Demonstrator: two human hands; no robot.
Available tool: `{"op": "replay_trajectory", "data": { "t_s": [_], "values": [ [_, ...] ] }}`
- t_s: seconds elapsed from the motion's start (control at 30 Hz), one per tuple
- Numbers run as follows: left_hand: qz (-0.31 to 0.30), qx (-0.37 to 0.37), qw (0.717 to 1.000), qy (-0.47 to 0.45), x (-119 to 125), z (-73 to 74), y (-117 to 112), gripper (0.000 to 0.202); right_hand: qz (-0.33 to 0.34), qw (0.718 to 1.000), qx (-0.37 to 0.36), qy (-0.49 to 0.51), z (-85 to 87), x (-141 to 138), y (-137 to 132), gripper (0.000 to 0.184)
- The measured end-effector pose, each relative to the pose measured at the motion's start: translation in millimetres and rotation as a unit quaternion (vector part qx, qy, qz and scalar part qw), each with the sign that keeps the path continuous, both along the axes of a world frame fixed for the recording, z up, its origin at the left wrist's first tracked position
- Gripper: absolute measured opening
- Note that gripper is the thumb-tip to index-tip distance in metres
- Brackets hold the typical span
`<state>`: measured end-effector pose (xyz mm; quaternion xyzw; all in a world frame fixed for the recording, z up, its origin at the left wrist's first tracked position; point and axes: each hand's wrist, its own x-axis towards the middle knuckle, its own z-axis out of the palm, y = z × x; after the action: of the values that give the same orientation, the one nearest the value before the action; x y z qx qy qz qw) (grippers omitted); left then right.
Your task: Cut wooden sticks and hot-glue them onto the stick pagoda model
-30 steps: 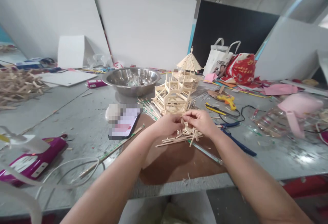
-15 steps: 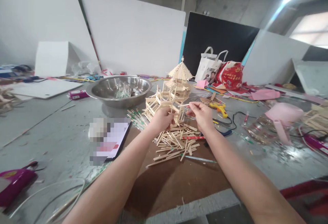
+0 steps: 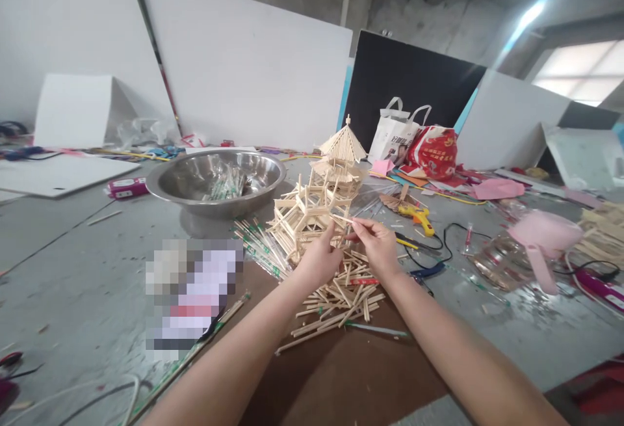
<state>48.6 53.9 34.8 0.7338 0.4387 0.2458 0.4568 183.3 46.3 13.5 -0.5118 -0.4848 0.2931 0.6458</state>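
Note:
An open lattice frame of pale wooden sticks (image 3: 292, 218) stands in front of a finished-looking stick pagoda with a pointed roof (image 3: 342, 143). My left hand (image 3: 322, 258) is closed at the near right side of the frame, its index finger raised against it and its other fingers partly hidden. Between thumb and fingertips, my right hand (image 3: 377, 247) pinches a short wooden stick (image 3: 342, 218). The stick's free end points left, beside the left index fingertip and the frame; contact cannot be made out. Loose cut sticks (image 3: 336, 302) lie heaped below both hands on a brown board (image 3: 302, 380).
A steel basin (image 3: 166, 195) holding wrapped sticks stands left of the frame. Bundled chopsticks (image 3: 258, 244) lie beside it. To the right are a yellow glue gun (image 3: 416, 218) with its cable and a pink-lidded clear jug (image 3: 541, 237). Bags (image 3: 433, 153) stand behind.
My right hand has brought its stick left and slightly down, closer to the frame. My left hand has shifted right and lower, with its index finger now raised. The view has turned slightly.

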Motion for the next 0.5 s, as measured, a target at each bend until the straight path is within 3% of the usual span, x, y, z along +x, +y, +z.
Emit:
{"op": "replay_trajectory", "data": {
  "t_s": [0.3, 0.5],
  "values": [
    [0.001, 0.029, 1.0, 0.01, 0, -0.7, -2, 0.07, 0.017, 0.999, -0.025, 0.045, -10.6, -1, 0, 0.025],
    [0.0, 0.028, 0.999, 0.027, -1, 1.8, -3, 0.071, -0.005, 0.992, 0.012, 0.122, -9.0, -7, 2, 0.022]
  ]
}}
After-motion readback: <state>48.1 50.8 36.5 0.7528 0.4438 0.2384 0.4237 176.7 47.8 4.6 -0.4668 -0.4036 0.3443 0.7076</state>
